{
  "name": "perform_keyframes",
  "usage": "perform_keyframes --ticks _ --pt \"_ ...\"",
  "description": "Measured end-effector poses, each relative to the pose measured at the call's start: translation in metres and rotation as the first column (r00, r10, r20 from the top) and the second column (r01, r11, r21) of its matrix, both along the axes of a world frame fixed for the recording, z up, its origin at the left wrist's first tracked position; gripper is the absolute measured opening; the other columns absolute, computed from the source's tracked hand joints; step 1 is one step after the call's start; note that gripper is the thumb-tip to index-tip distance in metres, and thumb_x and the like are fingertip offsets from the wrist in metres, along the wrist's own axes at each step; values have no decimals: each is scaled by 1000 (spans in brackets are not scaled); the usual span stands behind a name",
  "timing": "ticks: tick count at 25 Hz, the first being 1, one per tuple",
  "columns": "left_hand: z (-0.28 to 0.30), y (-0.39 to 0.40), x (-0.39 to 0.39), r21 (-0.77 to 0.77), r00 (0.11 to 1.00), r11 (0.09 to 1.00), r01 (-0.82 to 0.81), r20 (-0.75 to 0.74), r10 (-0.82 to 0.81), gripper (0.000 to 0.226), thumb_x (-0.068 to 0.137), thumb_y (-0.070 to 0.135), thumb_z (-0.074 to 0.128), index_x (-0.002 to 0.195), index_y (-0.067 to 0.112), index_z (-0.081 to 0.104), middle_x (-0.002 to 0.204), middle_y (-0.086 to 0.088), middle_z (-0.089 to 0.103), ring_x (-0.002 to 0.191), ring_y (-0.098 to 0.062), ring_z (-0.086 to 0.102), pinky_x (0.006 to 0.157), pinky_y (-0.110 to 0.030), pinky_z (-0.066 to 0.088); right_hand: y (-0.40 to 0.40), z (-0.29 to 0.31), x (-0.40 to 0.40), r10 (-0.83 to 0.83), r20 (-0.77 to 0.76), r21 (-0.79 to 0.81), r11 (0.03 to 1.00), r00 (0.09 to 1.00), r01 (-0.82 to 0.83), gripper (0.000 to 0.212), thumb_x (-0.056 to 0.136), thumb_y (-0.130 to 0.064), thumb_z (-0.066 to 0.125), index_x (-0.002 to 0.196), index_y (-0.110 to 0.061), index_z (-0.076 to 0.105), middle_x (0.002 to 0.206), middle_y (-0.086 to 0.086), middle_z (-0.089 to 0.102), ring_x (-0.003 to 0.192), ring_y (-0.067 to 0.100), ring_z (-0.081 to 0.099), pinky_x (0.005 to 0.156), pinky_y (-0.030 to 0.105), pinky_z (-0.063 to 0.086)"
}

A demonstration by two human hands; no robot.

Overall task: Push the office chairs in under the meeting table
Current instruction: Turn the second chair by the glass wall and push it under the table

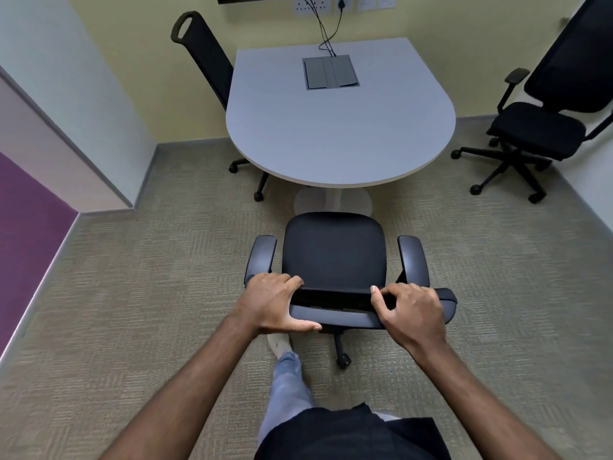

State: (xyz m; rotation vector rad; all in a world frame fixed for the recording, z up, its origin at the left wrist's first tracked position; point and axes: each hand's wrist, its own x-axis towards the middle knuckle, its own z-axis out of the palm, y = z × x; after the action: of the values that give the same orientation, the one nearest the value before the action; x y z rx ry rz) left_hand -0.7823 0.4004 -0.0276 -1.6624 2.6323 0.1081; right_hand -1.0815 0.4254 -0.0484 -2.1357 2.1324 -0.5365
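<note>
**Both hands on the near chair's backrest**

The near chair stands just short of the desk, seat facing its rounded end. The left hand and right hand each curl round the backrest's top edge. One chair sits tucked at the desk's left; another stands well apart on its right.

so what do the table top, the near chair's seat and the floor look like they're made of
Table top: looks like pale grey laminate, smooth and matte, with a thin lighter edge band.
Near chair's seat: likely black woven fabric, dull, with no shine.
Floor: beige carpet, apparently tiles, given its ribbed weave in alternating squares.
</note>
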Motion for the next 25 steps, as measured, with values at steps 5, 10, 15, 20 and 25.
perform_keyframes --ticks 5,10,15,20,25 --pt "7 -16 -1 -4 1000 1000 0 -2 0 107 63 109 32 123 26 65 98 10 70 89 -15 66 77 -36 49 -17 5 0 -4 6 30 1000 1000 4 55 97 -66 40 84 -29 79 81 -9 76 82 16 69 91 40 44" --pt "9 -35 2 18 1000 1000 -7 -10 8 97 66 106 39 118 27 65 93 12 68 84 -13 63 74 -36 51 -32 8 5 -27 2 31 999 1000 27 56 97 -66 41 85 -29 80 78 -7 75 81 17 68 92 40 44" --pt "10 -69 3 21 1000 1000 -15 -3 15 99 66 105 40 119 26 66 93 11 68 84 -13 63 75 -36 51 -63 9 9 -40 16 35 999 999 40 55 97 -66 41 86 -29 81 79 -6 75 82 17 68 92 41 45" --pt "7 -109 -3 -13 999 999 -42 -7 42 101 65 107 38 122 27 65 98 12 70 88 -13 65 75 -35 47 -114 9 2 -49 48 39 998 998 47 58 95 -68 40 84 -28 81 77 -5 75 79 20 68 93 41 45" --pt "6 -144 -15 -30 998 998 -55 -7 55 102 66 107 35 122 27 65 99 12 70 87 -13 64 73 -33 44 -158 9 -7 -64 35 60 996 997 62 55 96 -66 42 84 -29 81 73 -4 73 75 21 66 94 40 46"
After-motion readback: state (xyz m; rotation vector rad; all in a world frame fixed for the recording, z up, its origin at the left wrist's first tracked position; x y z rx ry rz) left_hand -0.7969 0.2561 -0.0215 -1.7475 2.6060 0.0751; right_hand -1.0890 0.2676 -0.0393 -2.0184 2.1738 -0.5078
